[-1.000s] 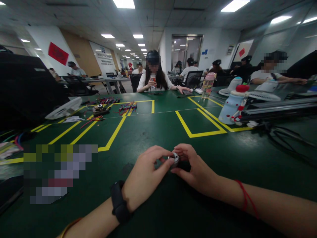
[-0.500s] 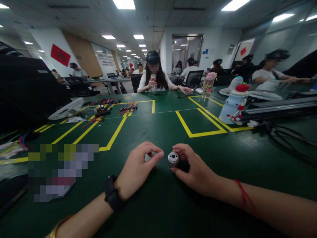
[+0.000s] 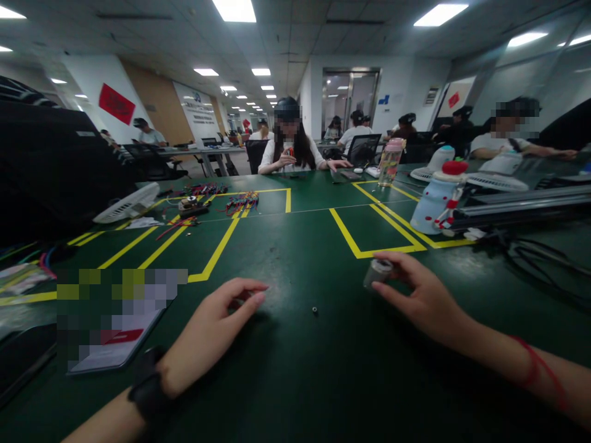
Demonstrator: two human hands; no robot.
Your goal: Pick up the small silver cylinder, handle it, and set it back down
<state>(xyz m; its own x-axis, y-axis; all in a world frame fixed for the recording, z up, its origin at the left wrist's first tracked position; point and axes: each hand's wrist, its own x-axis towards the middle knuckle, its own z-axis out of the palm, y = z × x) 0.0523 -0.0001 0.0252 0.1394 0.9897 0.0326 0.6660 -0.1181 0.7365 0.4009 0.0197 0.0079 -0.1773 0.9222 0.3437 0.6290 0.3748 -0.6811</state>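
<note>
Between the thumb and fingers of my right hand (image 3: 420,295) is a small silver metal cylinder (image 3: 375,274) that looks like a motor. It is tilted over the green table, at the right of the middle; its lower side is blurred. A tiny dark metal piece, like a small gear or nut (image 3: 314,310), lies on the table between my hands. My left hand (image 3: 217,329) hovers over the table left of that piece. Its fingers are loosely curled, thumb and forefinger slightly apart, and nothing shows in them.
A phone-like flat item (image 3: 124,338) lies at the left. Wire bundles (image 3: 242,203) and a white fan (image 3: 127,203) stand further back. On the right are a blue bottle (image 3: 431,206), a pink-lidded bottle (image 3: 390,163) and black cables (image 3: 530,258). A person (image 3: 289,141) sits opposite.
My right hand has carried the metal cylinder to the right and tilted it. My left hand has drawn back to the left. The tiny piece now shows on the table between them.
</note>
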